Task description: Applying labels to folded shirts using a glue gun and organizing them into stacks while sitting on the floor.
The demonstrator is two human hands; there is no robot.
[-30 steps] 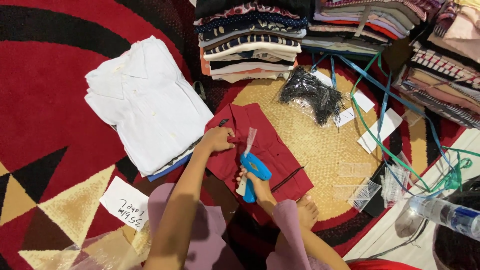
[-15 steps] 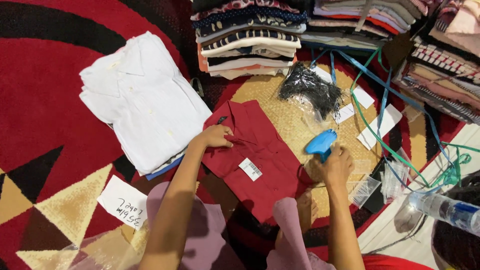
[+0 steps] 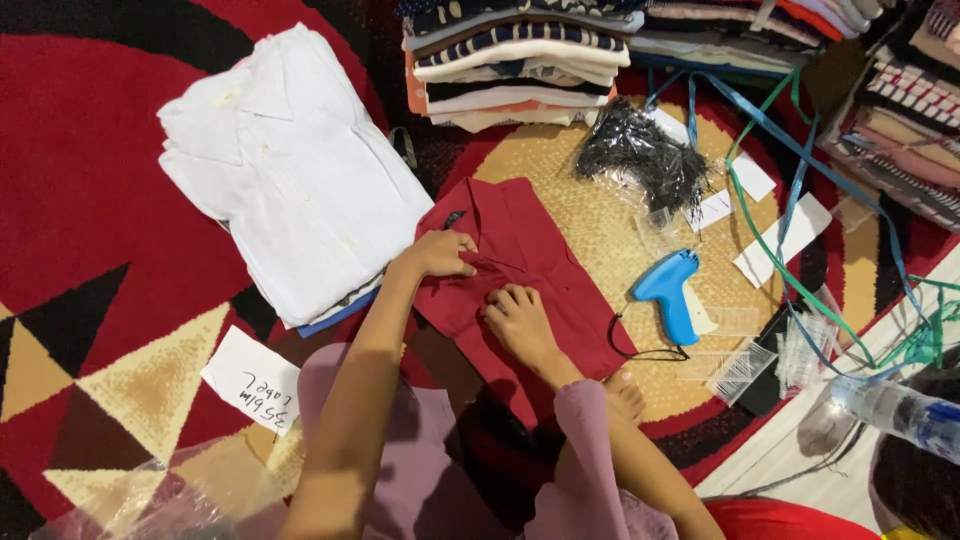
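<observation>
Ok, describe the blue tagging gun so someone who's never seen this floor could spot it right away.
Start at the folded dark red shirt that both hands press on the woven mat. Just right of it lies the tagging gun, apart from either hand. It is the only bright blue, pistol-shaped plastic tool among the cloth and paper slips.

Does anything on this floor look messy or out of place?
Mostly tidy, but the blue and green plastic straps lie in a loose tangle across the woven mat, beside the neat stack of folded clothes. Both hands rest on the folded red shirt.
</observation>
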